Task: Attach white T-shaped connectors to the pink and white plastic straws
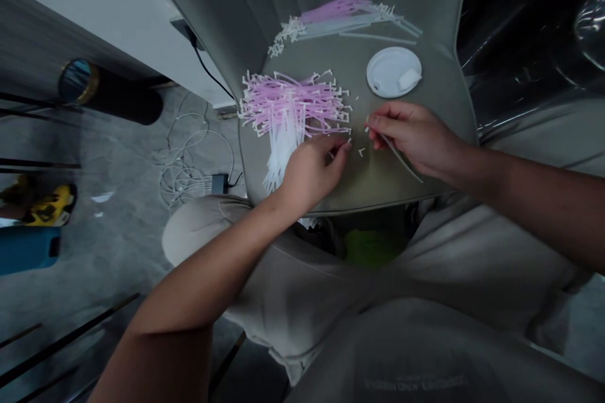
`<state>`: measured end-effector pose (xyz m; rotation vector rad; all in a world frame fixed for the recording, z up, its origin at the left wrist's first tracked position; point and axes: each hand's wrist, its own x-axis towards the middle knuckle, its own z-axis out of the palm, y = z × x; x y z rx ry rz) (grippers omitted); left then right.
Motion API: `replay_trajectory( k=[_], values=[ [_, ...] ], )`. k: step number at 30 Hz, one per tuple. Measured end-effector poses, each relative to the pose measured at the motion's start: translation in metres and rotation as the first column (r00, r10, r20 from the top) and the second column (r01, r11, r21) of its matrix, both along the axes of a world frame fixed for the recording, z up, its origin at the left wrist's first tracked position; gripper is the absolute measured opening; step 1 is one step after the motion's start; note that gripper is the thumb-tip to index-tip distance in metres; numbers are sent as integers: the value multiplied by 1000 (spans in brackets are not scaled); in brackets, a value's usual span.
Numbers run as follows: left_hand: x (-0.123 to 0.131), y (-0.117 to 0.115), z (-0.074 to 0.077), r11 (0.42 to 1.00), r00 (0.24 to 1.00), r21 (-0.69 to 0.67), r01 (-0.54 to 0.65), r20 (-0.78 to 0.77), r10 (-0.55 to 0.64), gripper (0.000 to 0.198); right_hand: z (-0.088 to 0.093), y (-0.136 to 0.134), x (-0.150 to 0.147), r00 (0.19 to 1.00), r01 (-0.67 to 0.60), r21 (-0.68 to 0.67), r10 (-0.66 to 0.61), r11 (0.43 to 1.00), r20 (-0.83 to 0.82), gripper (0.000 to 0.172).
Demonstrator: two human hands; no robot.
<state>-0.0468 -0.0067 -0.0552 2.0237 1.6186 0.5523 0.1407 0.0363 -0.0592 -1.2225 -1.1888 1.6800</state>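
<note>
Above the seat of a grey chair (326, 198), my right hand (420, 138) pinches a thin pale plastic strip (401, 160), which slants down to the right. A small white tip shows at the strip's upper end, by the fingertips. My left hand (312, 167) is closed in a pinch, with a tiny white piece (350, 140) at its fingertips. Just beyond that hand lies a pile of pink strips (293, 96) with white ends. White strips (283, 145) stretch from it toward me, partly hidden by the left hand. Between both hands rests a small V-shaped white bit (362, 152).
A white round lid-like dish (390, 69) holds a white lump (409, 79). Farther back lies another bundle of pink strips (335, 9) and white strips (331, 27). On the floor at left are tangled white cables (184, 167) and a dark adapter box (220, 184).
</note>
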Motion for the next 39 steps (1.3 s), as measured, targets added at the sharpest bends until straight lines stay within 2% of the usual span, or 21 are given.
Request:
replay_trajectory(
  k=[2,4,7,9,12,16,21,25,28,30,34,39],
  values=[
    [2,-1,0,999,998,22,31,57,-32,22,-3,-1,1,1000,1,29,-1,1000,-24,13],
    [5,-4,-1,999,983,-12,30,182,-27,20,-5,-2,1,999,15,42,-13,999,-42,9],
    [13,-8,-2,986,906,-163,-23,413,90,22,-2,-5,0,997,-8,-3,8,1000,-71,5],
    [18,-12,-4,970,838,-231,-75,512,187,21,1,-8,-1,996,-39,-45,35,998,-87,3],
    [27,-18,-10,953,756,-256,-164,588,288,21,2,-13,-1,993,-79,-59,74,995,-89,6],
    [35,-23,-13,946,704,-269,-183,635,317,24,-1,-16,0,992,-114,-79,109,990,-67,11],
    [33,-19,-13,950,749,-237,-205,587,308,25,-3,-11,-2,992,-123,-89,119,988,-49,16],
    [28,-16,-14,970,808,-170,-172,538,238,26,-2,-6,-1,974,-189,63,179,980,140,35],
    [27,-17,-14,984,836,-126,-129,520,176,23,-1,-5,2,930,-307,207,246,929,275,42],
    [27,-18,-12,985,846,-123,-119,507,165,22,0,-7,3,901,-368,288,264,884,344,39],
    [25,-18,-10,988,865,-114,-102,481,145,19,1,-9,4,849,-448,356,265,820,457,34],
    [22,-21,-8,995,865,-99,-28,497,74,26,2,-9,3,877,-411,270,297,871,378,37]
  ],
)
